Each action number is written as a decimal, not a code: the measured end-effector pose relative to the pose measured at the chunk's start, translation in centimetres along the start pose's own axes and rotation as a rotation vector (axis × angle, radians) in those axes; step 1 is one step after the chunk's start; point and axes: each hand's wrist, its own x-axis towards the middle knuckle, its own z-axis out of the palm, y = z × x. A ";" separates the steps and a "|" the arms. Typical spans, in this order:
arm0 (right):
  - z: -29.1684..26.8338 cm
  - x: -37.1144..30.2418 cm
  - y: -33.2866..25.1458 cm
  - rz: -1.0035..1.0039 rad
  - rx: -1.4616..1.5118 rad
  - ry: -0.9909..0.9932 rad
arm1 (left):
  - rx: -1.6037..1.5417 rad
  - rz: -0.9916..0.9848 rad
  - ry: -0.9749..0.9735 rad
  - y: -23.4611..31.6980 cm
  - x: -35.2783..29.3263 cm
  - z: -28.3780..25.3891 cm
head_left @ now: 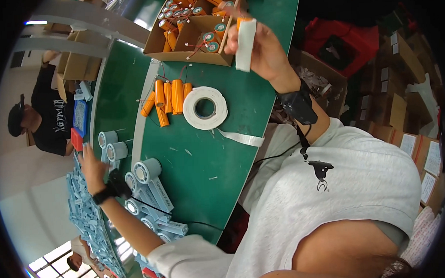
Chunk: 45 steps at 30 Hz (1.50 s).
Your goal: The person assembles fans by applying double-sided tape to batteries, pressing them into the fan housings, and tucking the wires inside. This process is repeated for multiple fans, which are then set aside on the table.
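My right hand is raised beside the cardboard box, closed on an orange battery pack with a strip of white foam tape along it. Its fingers hide part of the pack. My left hand reaches to the far left with fingers stretched out, near the light blue handheld fans. Nothing shows in its grip. On the green table lie several orange battery packs with thin wires. Touching them is a roll of white tape, its loose end trailing toward the near table edge.
A divided cardboard box holds more wired battery packs. More fans cluster by my left forearm, and a heap of light blue parts lies beyond. A person in black works across the table. Cables run from both wrist devices.
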 end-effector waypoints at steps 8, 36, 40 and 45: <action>2.1 -1.0 0.8 0.305 0.024 0.112 | -0.746 -0.101 -0.343 -6.2 1.5 9.2; 11.8 -4.4 1.7 0.438 -0.647 -0.248 | -0.781 -0.092 -0.108 18.0 -14.9 -5.3; 12.4 -4.9 2.2 0.431 -0.777 -0.374 | -0.658 -0.077 0.116 18.6 -15.7 -5.2; 12.0 -4.9 1.8 0.472 -0.747 -0.447 | -0.825 0.409 -0.023 16.4 -15.8 -6.8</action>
